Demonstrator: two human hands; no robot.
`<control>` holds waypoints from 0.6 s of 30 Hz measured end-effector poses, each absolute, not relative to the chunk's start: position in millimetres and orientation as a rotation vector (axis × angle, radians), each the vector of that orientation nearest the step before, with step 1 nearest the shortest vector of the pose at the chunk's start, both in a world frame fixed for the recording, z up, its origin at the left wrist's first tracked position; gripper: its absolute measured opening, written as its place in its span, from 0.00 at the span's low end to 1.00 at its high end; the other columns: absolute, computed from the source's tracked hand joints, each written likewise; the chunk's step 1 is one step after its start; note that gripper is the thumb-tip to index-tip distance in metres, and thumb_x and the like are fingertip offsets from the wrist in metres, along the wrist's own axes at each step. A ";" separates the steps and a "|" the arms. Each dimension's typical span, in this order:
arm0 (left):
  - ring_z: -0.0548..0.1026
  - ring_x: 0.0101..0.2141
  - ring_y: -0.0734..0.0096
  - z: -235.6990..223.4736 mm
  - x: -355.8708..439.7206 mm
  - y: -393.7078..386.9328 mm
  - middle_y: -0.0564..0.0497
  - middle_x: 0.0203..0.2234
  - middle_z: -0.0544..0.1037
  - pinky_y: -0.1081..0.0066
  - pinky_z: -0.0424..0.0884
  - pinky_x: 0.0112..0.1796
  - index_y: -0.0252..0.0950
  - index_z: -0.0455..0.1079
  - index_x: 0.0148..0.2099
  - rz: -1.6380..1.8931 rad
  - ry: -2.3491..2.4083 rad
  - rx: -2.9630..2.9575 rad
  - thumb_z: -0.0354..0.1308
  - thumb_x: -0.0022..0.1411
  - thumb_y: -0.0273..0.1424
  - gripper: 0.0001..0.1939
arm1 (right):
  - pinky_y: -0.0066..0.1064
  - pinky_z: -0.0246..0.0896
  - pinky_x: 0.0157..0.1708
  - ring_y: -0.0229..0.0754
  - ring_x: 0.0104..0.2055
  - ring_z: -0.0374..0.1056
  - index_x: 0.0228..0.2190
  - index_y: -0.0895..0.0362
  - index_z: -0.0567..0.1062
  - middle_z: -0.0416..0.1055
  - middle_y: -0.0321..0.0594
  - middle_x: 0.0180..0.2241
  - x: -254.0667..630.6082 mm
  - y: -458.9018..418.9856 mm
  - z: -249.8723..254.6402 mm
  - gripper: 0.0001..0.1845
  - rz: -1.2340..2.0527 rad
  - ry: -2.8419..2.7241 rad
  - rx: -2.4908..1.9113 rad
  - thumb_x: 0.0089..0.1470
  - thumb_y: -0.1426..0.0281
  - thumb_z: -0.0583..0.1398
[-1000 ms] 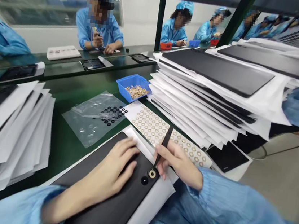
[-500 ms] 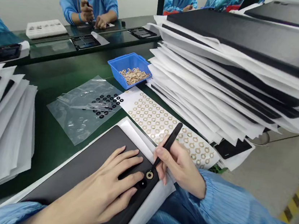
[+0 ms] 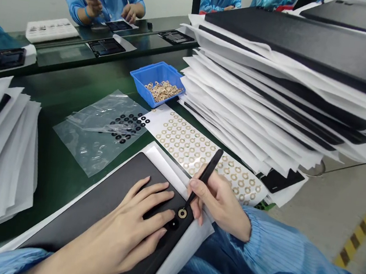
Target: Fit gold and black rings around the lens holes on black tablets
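Fingers (image 3: 196,186) pinching black stylus (image 3: 208,170), tip on ring (image 3: 182,213)

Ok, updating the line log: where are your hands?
Right hand holding slim black tool at gold ring; left hand flat on black panel; paper-interleaved stack beside, not in the way.

Gold ring (image 3: 182,213) on blk panel (image 3: 103,185), under blk pick (image 3: 205,179) tip

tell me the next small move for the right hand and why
Probably lift the black pointed tool straight up off the gold ring. The right hand has its tip on the ring, which lies on the black panel, while the left hand lies flat beside it, steadying the panel.
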State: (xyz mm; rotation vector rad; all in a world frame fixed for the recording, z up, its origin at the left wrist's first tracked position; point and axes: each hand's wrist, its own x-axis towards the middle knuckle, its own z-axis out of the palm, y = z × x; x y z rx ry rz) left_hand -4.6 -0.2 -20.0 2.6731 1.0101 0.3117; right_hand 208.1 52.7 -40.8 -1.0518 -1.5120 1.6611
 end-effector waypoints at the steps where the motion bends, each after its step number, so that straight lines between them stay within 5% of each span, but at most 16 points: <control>1: 0.51 0.61 0.64 -20.0 -4.5 -0.3 0.45 0.55 0.61 0.55 0.41 0.62 0.38 0.60 0.55 0.312 1.011 2.672 0.47 0.65 0.22 0.17 | 0.21 0.56 0.11 0.31 0.10 0.59 0.29 0.55 0.60 0.63 0.28 0.12 208.2 52.5 -40.8 0.17 1.660 -1.513 -1.052 0.57 0.54 0.53; 18: 0.49 0.61 0.65 -20.3 -4.6 0.1 0.45 0.55 0.61 0.56 0.38 0.61 0.36 0.60 0.55 0.317 0.984 2.699 0.47 0.65 0.20 0.18 | 0.21 0.56 0.10 0.31 0.10 0.59 0.29 0.56 0.60 0.63 0.28 0.12 210.5 52.0 -39.6 0.15 1.622 -1.549 -1.058 0.58 0.57 0.52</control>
